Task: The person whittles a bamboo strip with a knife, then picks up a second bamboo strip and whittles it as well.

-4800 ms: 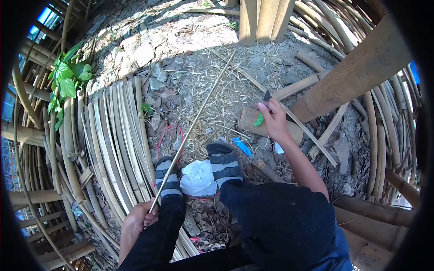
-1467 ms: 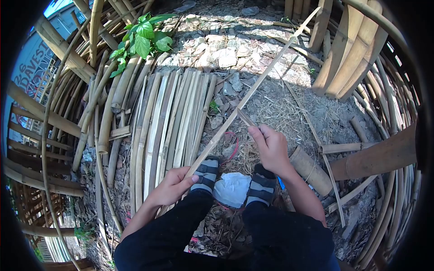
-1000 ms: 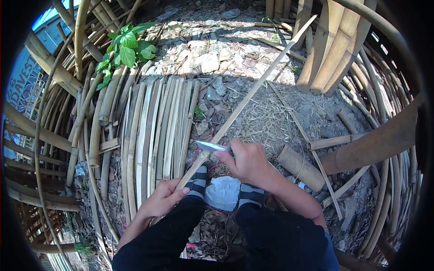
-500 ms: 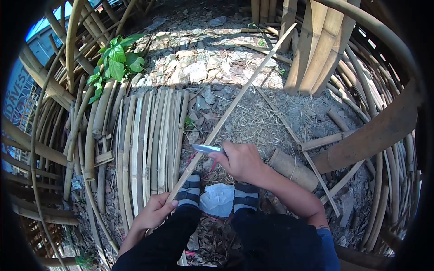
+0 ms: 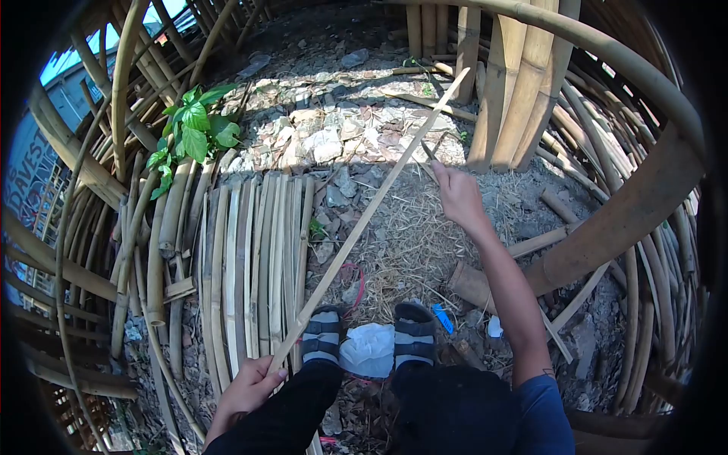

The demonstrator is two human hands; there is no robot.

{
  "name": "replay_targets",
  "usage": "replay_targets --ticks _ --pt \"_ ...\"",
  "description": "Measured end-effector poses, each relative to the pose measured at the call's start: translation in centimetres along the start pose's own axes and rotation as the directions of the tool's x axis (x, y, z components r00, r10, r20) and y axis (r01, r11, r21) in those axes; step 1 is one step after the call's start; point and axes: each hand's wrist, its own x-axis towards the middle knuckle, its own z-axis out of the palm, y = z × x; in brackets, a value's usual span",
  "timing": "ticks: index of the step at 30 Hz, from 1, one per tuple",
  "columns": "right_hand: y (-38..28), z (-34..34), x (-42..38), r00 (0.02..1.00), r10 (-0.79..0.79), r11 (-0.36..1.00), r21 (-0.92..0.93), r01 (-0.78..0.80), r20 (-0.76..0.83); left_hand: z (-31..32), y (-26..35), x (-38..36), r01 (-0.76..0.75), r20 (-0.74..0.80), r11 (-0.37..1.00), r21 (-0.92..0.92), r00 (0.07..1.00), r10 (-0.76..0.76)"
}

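My left hand (image 5: 252, 387) is closed around the near end of a long, thin bamboo strip (image 5: 371, 208). The strip slants up and away to the right, past my sandalled left foot (image 5: 321, 337). Out in front, my right hand (image 5: 459, 197) is closed on a knife (image 5: 429, 153), whose handle is mostly hidden by the fingers. The blade points up and left, close to the far part of the strip; whether it touches cannot be made out. A row of split bamboo strips (image 5: 258, 258) lies on the ground left of my feet.
Bamboo poles (image 5: 523, 91) stand at the back right, and a thick curved bamboo (image 5: 622, 220) crosses the right side. A cut bamboo piece (image 5: 472, 284) lies near my right foot. White crumpled plastic (image 5: 367, 350) sits between my feet. A leafy plant (image 5: 196, 125) grows at left.
My right hand with the knife has moved up and right, away from near the strip's middle toward its far end. The strip's far tip has dropped lower in view; my left hand still grips it.
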Motion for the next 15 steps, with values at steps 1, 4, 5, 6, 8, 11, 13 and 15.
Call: replay_targets --ticks 1,4,5,6,8,11,13,15 --pt "0.3 -0.5 -0.1 1.000 0.001 1.000 0.003 -0.001 -0.006 0.1 -0.1 -0.8 -0.034 -0.006 0.999 0.027 0.999 0.034" --pt "1.0 -2.0 -1.6 0.997 0.058 0.998 0.038 -0.060 0.047 -1.2 -3.3 -1.3 -0.045 -0.042 0.998 -0.041 0.998 0.043" --pt "1.2 -2.1 -2.8 0.996 0.070 0.997 0.040 -0.072 0.064 -2.0 -3.8 -1.5 0.012 -0.059 0.994 -0.111 0.998 -0.018" --pt "1.5 -2.2 -4.2 0.993 0.086 0.995 0.044 -0.090 0.084 -2.6 -3.6 -1.9 0.024 -0.092 0.989 -0.148 0.995 -0.037" --pt "2.2 -2.7 -7.0 0.991 0.087 0.996 -0.007 -0.087 0.099 -4.6 -2.8 -2.0 0.079 -0.132 0.996 -0.032 0.988 -0.083" --pt "2.7 -4.0 -10.8 0.983 0.094 0.994 -0.076 -0.082 0.158 -7.6 -0.6 -0.9 0.091 -0.209 0.986 0.137 0.976 -0.061" --pt "3.5 -4.4 -12.8 0.976 0.103 0.992 -0.091 -0.087 0.190 -10.7 1.6 1.6 0.047 -0.261 0.979 0.201 0.965 0.007" --pt "4.3 -4.6 -14.2 0.971 0.121 0.988 -0.120 -0.098 0.205 -13.3 6.7 5.0 -0.097 -0.274 0.936 0.339 0.941 0.197"
